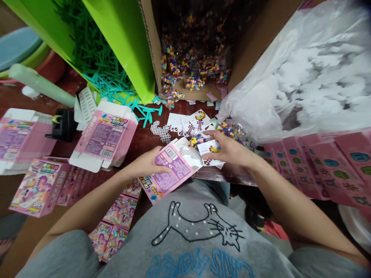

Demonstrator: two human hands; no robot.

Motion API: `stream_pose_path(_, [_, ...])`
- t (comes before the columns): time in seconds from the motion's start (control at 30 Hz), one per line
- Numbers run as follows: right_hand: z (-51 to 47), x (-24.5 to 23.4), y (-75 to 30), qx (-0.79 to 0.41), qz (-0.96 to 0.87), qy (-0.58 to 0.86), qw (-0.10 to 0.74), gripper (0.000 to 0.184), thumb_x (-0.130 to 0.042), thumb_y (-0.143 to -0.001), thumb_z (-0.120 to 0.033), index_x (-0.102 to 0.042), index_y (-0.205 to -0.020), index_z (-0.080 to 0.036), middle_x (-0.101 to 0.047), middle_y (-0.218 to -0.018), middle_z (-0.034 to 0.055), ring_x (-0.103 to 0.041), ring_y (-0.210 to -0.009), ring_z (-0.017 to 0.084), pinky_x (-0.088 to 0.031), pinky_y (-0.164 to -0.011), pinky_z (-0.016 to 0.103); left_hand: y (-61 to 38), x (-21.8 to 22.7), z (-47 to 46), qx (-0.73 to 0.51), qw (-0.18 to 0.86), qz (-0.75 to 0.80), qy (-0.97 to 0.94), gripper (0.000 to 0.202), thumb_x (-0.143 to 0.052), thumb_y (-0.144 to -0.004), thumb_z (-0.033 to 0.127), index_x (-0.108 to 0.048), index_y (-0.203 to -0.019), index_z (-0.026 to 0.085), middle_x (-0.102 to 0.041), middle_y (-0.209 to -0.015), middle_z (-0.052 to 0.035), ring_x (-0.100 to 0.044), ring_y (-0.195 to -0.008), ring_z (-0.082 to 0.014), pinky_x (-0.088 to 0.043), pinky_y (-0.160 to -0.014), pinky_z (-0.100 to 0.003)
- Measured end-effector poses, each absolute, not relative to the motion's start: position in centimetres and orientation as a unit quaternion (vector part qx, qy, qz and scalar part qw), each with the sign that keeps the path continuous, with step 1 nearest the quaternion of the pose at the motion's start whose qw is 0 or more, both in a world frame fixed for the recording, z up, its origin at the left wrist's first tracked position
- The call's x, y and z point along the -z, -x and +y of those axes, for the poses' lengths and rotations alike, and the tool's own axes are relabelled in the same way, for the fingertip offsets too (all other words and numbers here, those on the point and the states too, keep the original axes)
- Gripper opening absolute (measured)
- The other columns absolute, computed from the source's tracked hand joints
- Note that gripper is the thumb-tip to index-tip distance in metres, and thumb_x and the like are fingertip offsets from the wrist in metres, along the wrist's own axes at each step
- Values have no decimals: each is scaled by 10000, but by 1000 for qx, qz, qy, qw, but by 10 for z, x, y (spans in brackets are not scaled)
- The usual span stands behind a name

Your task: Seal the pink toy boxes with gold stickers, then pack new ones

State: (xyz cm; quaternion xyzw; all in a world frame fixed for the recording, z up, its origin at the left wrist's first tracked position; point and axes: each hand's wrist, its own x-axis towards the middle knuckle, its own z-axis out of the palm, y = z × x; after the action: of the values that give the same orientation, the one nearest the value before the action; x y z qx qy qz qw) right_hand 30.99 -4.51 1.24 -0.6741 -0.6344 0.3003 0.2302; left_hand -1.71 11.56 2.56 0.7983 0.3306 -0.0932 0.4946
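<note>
My left hand (149, 163) is closed around a pink and purple cardboard box (173, 172), thumb across its printed back. The box lies tilted, its open end with white flaps towards my right hand; a white grid piece shows in that opening. My right hand (230, 148) pinches a small white pattern card (206, 147) at the box mouth. A clear bag of colourful beads (196, 140) is right beside the card; whether my fingers also grip it I cannot tell. More pattern cards (200, 119) and a white grid piece (161, 131) lie just beyond.
A carton (185, 92) of bead bags stands behind, beside a green container (136, 69) of teal plastic pieces. White pieces fill a plastic bag (249, 100) at right. Flattened boxes (104, 135), a tape dispenser (64, 124) and finished-looking boxes (36, 187) are at left.
</note>
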Motion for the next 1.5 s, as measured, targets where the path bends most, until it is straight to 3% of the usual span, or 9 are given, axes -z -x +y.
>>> stream_pose_path(0.2, [-17, -99, -342, -217, -723, 621, 209, 819, -821, -888, -561, -549, -1588, -234, -645, -1531, 142, -669, -1341, 391, -554, -1153, 573, 6, -18, 126, 58, 576, 307, -755, 736, -946, -709, 571, -627, -1262, 206, -749, -1257, -97, -731, -1142, -322, -623, -948, -460])
stream_pose_path(0.4, [10, -131, -319, -269, -733, 625, -14, 747, -755, -911, -460, -554, -1579, -193, -649, -1521, 193, -683, -1321, 409, -585, -1066, 538, -11, -14, 118, -60, 666, 290, -684, 697, -987, -683, 471, -653, -1223, 183, -766, -1124, -68, -737, -980, -251, -634, -877, -409])
stream_pose_path(0.53, [25, -134, -295, -235, -771, 589, -57, 696, -774, -902, -404, -566, -1552, -267, -689, -1451, 149, -759, -1122, 361, -618, -885, 461, -17, -14, 115, -121, 677, 287, -667, 652, -972, -721, 427, -652, -1236, 187, -769, -1135, -65, -744, -963, -230, -636, -847, -358])
stream_pose_path(0.7, [41, -155, -290, -123, -796, 589, 69, 852, -795, -922, -439, -418, -1662, -248, -654, -1479, 166, -714, -1209, 364, -603, -927, 460, -6, -8, 118, -225, 657, 321, -644, 596, -976, -702, 399, -654, -1151, 174, -788, -1039, -48, -748, -919, -217, -636, -840, -327])
stream_pose_path(0.9, [62, -150, -266, -37, -819, 567, 74, 430, -779, -963, -437, -684, -1304, -194, -757, -1187, 135, -716, -1121, 362, -580, -968, 512, 7, 6, 111, -311, 641, 347, -610, 579, -968, -724, 364, -629, -1157, 182, -783, -998, -29, -733, -887, -194, -614, -823, -302])
stream_pose_path(1.13, [95, -158, -264, -123, -815, 541, 166, 556, -809, -945, -424, -609, -1417, -208, -766, -1252, 113, -748, -998, 284, -598, -826, 398, 20, 7, 111, -345, 658, 338, -578, 621, -1000, -728, 415, -590, -1140, 195, -777, -1052, -48, -742, -942, -207, -598, -877, -319])
stream_pose_path(1.3, [106, -170, -255, -124, -848, 479, 190, 137, -691, -1027, -353, -720, -1017, -219, -761, -1245, 97, -734, -1139, 280, -603, -972, 434, 18, 4, 114, -353, 648, 329, -589, 603, -986, -761, 440, -587, -1144, 198, -757, -1063, -52, -732, -966, -214, -591, -886, -326])
stream_pose_path(1.4, [102, -185, -256, -98, -821, 489, 279, 128, -696, -1032, -331, -744, -958, -238, -754, -1333, 85, -727, -1215, 273, -597, -1014, 429, 15, 9, 115, -362, 657, 321, -578, 604, -992, -756, 428, -580, -1137, 202, -757, -1041, -45, -735, -950, -210, -596, -875, -323])
stream_pose_path(1.5, [94, -195, -262, -99, -745, 545, 371, 129, -770, -991, -361, -750, -920, -254, -801, -1207, 55, -766, -1126, 261, -622, -919, 395, 11, 15, 115, -390, 660, 311, -563, 597, -999, -745, 411, -573, -1111, 207, -757, -1024, -33, -734, -927, -197, -597, -873, -317])
